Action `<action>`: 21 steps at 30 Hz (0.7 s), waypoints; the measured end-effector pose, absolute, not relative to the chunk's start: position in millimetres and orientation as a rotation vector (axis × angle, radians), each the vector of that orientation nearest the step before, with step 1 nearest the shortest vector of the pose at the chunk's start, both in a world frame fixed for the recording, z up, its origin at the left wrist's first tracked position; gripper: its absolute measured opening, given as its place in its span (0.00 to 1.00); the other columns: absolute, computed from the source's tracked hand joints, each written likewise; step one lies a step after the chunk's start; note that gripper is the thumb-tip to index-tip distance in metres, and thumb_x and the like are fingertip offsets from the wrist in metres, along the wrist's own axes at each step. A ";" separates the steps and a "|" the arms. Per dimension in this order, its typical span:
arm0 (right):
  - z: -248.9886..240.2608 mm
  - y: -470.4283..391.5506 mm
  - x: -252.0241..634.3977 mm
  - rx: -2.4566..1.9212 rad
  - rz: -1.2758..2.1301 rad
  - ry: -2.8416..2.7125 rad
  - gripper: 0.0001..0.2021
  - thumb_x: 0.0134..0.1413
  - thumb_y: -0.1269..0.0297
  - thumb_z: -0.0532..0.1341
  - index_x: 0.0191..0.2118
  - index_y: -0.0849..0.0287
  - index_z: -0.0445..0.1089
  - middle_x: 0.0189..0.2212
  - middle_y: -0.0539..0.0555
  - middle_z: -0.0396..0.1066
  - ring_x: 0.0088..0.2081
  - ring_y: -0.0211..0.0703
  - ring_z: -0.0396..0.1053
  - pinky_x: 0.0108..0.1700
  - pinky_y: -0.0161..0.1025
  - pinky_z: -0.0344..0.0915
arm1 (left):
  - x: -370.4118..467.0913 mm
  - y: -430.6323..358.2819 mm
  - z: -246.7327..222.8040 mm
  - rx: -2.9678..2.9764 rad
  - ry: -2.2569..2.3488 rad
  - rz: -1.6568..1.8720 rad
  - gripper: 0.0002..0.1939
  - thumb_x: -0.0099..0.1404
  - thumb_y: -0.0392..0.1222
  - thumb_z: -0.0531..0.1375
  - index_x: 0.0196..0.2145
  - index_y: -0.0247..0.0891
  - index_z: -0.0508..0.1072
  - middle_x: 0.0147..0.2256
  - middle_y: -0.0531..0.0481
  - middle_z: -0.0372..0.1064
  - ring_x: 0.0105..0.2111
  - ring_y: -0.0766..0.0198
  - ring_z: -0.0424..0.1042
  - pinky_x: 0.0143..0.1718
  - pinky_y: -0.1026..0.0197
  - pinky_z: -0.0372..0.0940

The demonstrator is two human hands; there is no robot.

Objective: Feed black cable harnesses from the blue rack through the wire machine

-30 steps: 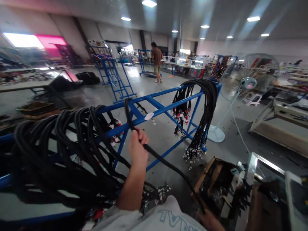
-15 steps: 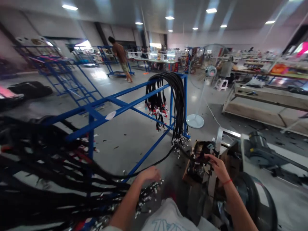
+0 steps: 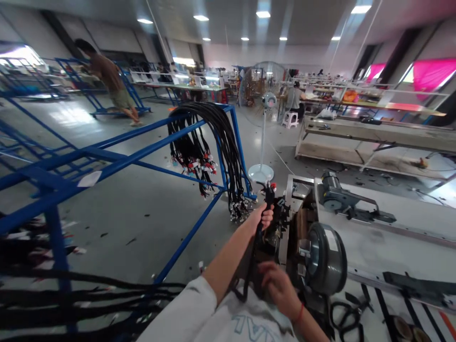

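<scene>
Near the middle, my left hand [image 3: 264, 217] is closed round a black wire harness [image 3: 257, 240], with its connector end sticking up above the fist. The harness hangs down toward my lap. My right hand [image 3: 280, 287], a red string on its wrist, is below and to the right with fingers loosely spread and slightly blurred; nothing shows in it. Ahead, a bundle of black harnesses [image 3: 203, 116] drapes over the end of a blue metal rack [image 3: 142, 159], white and red connectors dangling. More black harnesses [image 3: 89, 304] stretch across the lower left.
At my right is a worktable [image 3: 384, 242] with a motor unit [image 3: 333, 192], a dark round roll [image 3: 326, 259] and black scissors [image 3: 347, 313]. A standing fan [image 3: 263, 137] is ahead. A person [image 3: 110, 78] walks beside a rack at left; another person [image 3: 295, 97] sits farther back.
My view has turned right. My left hand has moved forward and right and now grips a harness. My right hand has drawn back toward my body from the box beside the worktable.
</scene>
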State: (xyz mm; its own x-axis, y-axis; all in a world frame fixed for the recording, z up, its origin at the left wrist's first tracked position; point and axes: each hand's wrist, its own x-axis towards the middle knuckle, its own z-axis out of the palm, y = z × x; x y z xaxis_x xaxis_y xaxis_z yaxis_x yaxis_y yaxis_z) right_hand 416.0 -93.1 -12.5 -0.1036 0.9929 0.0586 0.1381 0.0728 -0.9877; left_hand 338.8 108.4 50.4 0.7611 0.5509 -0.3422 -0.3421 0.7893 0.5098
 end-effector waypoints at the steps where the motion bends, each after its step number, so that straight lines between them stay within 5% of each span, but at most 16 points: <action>1: -3.6 -81.8 425.9 -1.199 1.152 -1.220 0.08 0.51 0.61 0.59 0.34 0.54 0.76 0.49 0.58 0.71 0.50 0.51 0.68 0.53 0.48 0.62 | 335.3 98.4 50.8 0.569 0.471 0.411 0.15 0.70 0.50 0.53 0.33 0.34 0.65 0.18 0.63 0.44 0.14 0.76 0.42 0.13 0.73 0.40; 4: 38.5 -40.5 453.3 -1.006 1.171 -0.795 0.21 0.48 0.48 0.64 0.48 0.50 0.72 0.48 0.58 0.72 0.49 0.53 0.69 0.53 0.52 0.62 | 321.1 68.0 55.4 1.066 0.395 0.184 0.24 0.65 0.60 0.54 0.30 0.34 0.67 0.19 0.59 0.51 0.16 0.74 0.48 0.17 0.69 0.44; 7: 84.7 -12.9 468.2 -0.798 1.061 -0.644 0.24 0.47 0.50 0.66 0.51 0.48 0.69 0.37 0.53 0.73 0.39 0.47 0.71 0.48 0.48 0.66 | 303.5 53.3 65.7 1.483 0.437 0.218 0.27 0.64 0.65 0.53 0.29 0.35 0.66 0.23 0.55 0.58 0.23 0.71 0.55 0.24 0.66 0.51; 12: 123.3 -0.4 470.8 -0.644 0.896 -0.431 0.19 0.47 0.52 0.66 0.45 0.52 0.71 0.28 0.47 0.65 0.30 0.38 0.66 0.39 0.40 0.69 | 272.4 80.1 80.5 1.469 0.331 -0.095 0.32 0.59 0.74 0.48 0.26 0.38 0.61 0.20 0.60 0.48 0.21 0.71 0.50 0.25 0.64 0.51; 17: 82.8 6.0 451.3 -0.922 0.843 -0.209 0.18 0.40 0.56 0.71 0.37 0.56 0.70 0.23 0.45 0.65 0.22 0.32 0.61 0.26 0.32 0.62 | 249.3 123.7 81.9 1.529 0.363 -0.427 0.34 0.54 0.77 0.50 0.24 0.38 0.61 0.19 0.60 0.49 0.20 0.71 0.49 0.22 0.64 0.50; 21: 20.3 -15.3 421.0 -1.177 1.153 -0.057 0.16 0.43 0.54 0.70 0.30 0.60 0.68 0.18 0.48 0.65 0.18 0.32 0.58 0.20 0.30 0.55 | 230.6 139.8 64.7 1.597 0.259 -0.823 0.35 0.54 0.76 0.52 0.28 0.36 0.67 0.20 0.58 0.54 0.20 0.70 0.53 0.23 0.64 0.52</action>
